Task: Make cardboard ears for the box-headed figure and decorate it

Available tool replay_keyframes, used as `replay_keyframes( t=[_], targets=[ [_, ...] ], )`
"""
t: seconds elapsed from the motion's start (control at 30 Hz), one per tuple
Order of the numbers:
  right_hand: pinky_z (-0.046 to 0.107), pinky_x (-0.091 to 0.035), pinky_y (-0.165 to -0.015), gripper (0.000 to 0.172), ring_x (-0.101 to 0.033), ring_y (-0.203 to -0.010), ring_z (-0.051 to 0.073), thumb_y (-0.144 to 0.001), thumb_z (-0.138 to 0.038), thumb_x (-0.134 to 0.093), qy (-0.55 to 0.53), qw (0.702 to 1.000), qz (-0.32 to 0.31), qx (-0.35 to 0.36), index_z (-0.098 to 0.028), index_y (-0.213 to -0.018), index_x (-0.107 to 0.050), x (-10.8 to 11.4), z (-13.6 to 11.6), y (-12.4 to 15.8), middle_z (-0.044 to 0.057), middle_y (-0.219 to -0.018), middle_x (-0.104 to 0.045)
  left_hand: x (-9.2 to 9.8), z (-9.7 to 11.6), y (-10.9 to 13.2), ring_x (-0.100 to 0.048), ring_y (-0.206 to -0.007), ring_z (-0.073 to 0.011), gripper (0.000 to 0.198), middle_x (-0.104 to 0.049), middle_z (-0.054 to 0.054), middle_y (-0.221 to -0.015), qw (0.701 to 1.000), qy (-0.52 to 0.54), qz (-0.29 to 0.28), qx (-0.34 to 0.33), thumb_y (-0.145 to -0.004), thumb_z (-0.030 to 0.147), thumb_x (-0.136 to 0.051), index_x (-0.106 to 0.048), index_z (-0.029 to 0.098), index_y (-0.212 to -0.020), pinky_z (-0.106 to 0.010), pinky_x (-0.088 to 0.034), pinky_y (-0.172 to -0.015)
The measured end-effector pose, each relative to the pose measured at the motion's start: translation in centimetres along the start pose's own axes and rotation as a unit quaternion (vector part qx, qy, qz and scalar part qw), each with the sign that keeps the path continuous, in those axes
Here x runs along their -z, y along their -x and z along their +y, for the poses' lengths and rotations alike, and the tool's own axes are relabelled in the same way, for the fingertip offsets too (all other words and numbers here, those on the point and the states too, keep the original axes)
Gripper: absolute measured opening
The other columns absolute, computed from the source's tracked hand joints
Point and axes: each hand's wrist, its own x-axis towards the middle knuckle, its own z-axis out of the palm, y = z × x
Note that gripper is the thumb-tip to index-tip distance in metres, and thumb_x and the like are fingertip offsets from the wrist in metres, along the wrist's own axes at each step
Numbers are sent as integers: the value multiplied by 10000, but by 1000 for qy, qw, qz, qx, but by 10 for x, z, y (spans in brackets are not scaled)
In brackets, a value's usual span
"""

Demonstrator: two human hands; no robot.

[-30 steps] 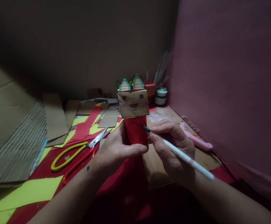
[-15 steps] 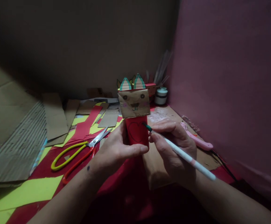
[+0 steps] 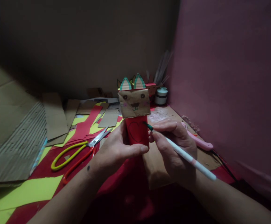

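My left hand (image 3: pixel 116 148) is wrapped round the red body of a paper cat figure (image 3: pixel 135 107), held upright in front of me. Its boxy brown head has a drawn face and two pointed ears edged in green. On the red front is a dark curved outline like a heart. Pinched in my right hand (image 3: pixel 175 146) is a white marker (image 3: pixel 184 155) with a green end. The marker's tip is at the right side of the heart outline; I cannot tell whether it touches the paper.
Scissors (image 3: pixel 79 155) with yellow and red handles lie left of my left hand, among cardboard pieces (image 3: pixel 109 118) and yellow paper (image 3: pixel 32 193). At right is a pink glue gun (image 3: pixel 200 141) with a cord. A small pale jar (image 3: pixel 161 95) stands behind, near the pink wall (image 3: pixel 228 87).
The marker's tip has shifted very slightly to the right on the red front, along with my right hand. The cat figure and my left hand stay put.
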Motion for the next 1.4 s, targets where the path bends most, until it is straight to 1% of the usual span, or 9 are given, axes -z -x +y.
replay_keyframes(
  t=[0.13, 0.2, 0.4, 0.63, 0.83, 0.97, 1.1, 1.2, 1.4],
  targets=[
    [309, -465, -674, 213, -567, -760, 144, -892, -83, -665, -3, 1000, -16, 20, -280, -960, -707, -1, 1, 1, -28, -855, -621, 0, 1, 0, -660, -1173, -311, 504, -731, -47, -1232, 999, -26, 18, -1, -734, 171, -829, -645, 235, -1198, -373, -514, -945],
    [317, -468, -694, 210, -574, -785, 150, -900, -87, -665, -9, 1000, -21, 15, -282, -967, -708, -1, 1, 2, -25, -863, -627, 0, 1, 0, -663, -1165, -307, 500, -729, -47, -1235, 1000, -24, 14, -2, -739, 176, -827, -644, 238, -1200, -370, -511, -943],
    [325, -464, -706, 180, -593, -765, 139, -906, -98, -658, -9, 1000, 2, 4, -266, -951, -702, 1, 0, 0, -33, -863, -614, 1, -1, 1, -676, -1109, -275, 474, -748, -15, -1144, 1000, -12, 4, 7, -749, 197, -831, -652, 254, -1184, -358, -515, -923],
    [292, -464, -666, 193, -585, -766, 133, -895, -92, -664, 3, 1000, -7, 19, -266, -967, -708, 1, 2, 0, -38, -826, -610, 0, 1, 0, -678, -1128, -254, 512, -742, -3, -1186, 1000, -14, 9, 5, -730, 148, -834, -641, 244, -1195, -325, -516, -932],
    [306, -473, -683, 168, -598, -756, 133, -908, -118, -667, 7, 1000, 4, 8, -264, -983, -703, 1, 2, 0, -32, -872, -626, 0, 2, 0, -675, -1129, -271, 475, -750, -8, -1153, 1000, -8, -1, 13, -748, 197, -836, -644, 246, -1180, -353, -511, -936],
    [297, -467, -667, 175, -584, -750, 130, -897, -106, -672, 9, 1000, 5, 15, -263, -969, -705, 0, 3, 1, -34, -848, -617, -1, 2, -1, -685, -1103, -256, 479, -753, -6, -1137, 1000, -10, 5, 3, -735, 182, -840, -642, 237, -1167, -331, -516, -908],
    [284, -469, -658, 210, -579, -781, 132, -893, -78, -658, -6, 999, -16, 28, -262, -984, -702, -1, 3, 3, -30, -852, -615, -2, 1, -1, -665, -1175, -263, 520, -737, -9, -1217, 1000, -12, 12, -4, -729, 165, -841, -638, 242, -1201, -310, -514, -898],
    [280, -475, -662, 220, -571, -768, 125, -891, -70, -656, -3, 999, -24, 32, -260, -994, -698, -1, 3, 3, -30, -876, -626, -3, 1, -1, -661, -1198, -270, 554, -732, -16, -1232, 1000, -6, 12, 3, -726, 160, -840, -631, 242, -1234, -308, -515, -898],
    [274, -470, -639, 189, -583, -744, 120, -879, -83, -652, 17, 1000, 7, 23, -255, -942, -699, -2, -1, -1, -41, -816, -606, -2, 1, -1, -673, -1157, -280, 503, -743, -21, -1185, 1000, -12, 10, 3, -744, 213, -858, -640, 237, -1196, -344, -521, -926]
  ],
)
